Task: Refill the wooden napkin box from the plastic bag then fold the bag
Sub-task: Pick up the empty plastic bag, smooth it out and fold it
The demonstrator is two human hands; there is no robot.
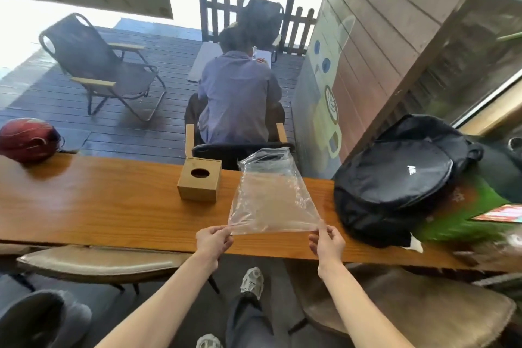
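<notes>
A clear plastic bag (269, 195) lies stretched flat over the wooden counter (99, 206), its open mouth lifting at the far edge. It looks empty. My left hand (213, 240) pinches its near left corner and my right hand (327, 241) pinches its near right corner. Just left of the bag stands the wooden napkin box (199, 182), a cube with an oval hole in its top. I cannot tell what is inside the hole.
A black backpack (395, 178) lies on the counter right of the bag. A red helmet (26, 138) sits at the far left. Padded stools (96, 263) stand under the near edge. Beyond the counter a person sits with their back to me.
</notes>
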